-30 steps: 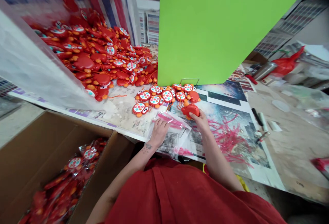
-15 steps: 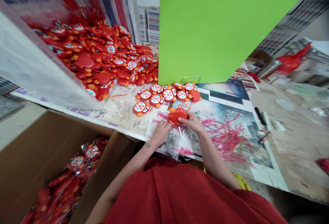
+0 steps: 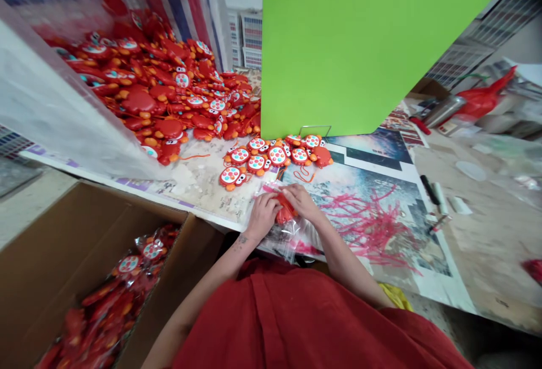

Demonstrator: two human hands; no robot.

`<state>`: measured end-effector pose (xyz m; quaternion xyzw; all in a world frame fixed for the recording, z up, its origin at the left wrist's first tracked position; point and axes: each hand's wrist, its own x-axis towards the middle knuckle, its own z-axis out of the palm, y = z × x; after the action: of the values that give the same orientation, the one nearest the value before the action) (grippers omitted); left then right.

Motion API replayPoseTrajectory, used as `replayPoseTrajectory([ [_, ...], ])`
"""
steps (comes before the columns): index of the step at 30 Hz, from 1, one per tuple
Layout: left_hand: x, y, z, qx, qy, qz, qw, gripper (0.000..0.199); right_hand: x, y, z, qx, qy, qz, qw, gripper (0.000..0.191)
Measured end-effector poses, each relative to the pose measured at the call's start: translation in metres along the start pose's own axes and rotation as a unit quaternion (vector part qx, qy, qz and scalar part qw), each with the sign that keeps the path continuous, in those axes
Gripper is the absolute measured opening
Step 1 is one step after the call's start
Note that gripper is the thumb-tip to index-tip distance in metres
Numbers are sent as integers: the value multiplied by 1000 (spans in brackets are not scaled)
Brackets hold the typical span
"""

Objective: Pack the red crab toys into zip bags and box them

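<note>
A red toy (image 3: 286, 211) lies between my two hands, largely inside a clear plastic bag (image 3: 288, 240) near the table's front edge. My left hand (image 3: 263, 214) is closed on the bag's left side, its fingertips against the toy. From the right, my right hand (image 3: 300, 201) has curled fingers on the toy's upper edge and the bag's mouth. Fingers cover part of the toy. Just beyond, several red crab-like toys (image 3: 278, 156) with dotted white faces lie in a cluster.
A large heap of red toys (image 3: 169, 98) fills the back left. An open carton (image 3: 55, 245) at lower left holds bagged toys. Pink strips (image 3: 376, 225) lie right of my hands. A green panel (image 3: 359, 47) stands behind. Pens (image 3: 429, 189) lie farther right.
The red toy has moved down and into the clear bag. My right hand has shifted left, closer to my left hand, which has moved slightly up along the bag.
</note>
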<state>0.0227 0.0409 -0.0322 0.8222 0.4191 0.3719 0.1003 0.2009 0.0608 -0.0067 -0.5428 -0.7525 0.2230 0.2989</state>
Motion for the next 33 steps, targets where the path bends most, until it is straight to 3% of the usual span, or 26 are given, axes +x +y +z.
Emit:
replayPoseTrajectory([
  [3, 1, 0, -1, -33, -17, -28, 999, 7, -8, 7, -19, -54, 17, 109, 992, 49],
  [6, 1, 0, -2, -64, -26, -47, 996, 9, -20, 10, -33, -58, -25, 151, 987, 42],
  [11, 4, 0, -7, -96, -53, -65, 992, 12, -35, 8, -26, 24, -38, 149, 988, 32],
  [21, 24, 4, -27, -136, -186, -84, 969, 11, -37, 9, -8, 55, 13, 120, 991, 40],
  [26, 28, 9, -30, -138, -202, -76, 967, 9, -34, -1, -7, 20, 32, 126, 991, 45],
  [33, 28, 16, -36, -77, -186, -124, 972, 4, -29, -9, -2, 31, 89, 112, 989, 41],
])
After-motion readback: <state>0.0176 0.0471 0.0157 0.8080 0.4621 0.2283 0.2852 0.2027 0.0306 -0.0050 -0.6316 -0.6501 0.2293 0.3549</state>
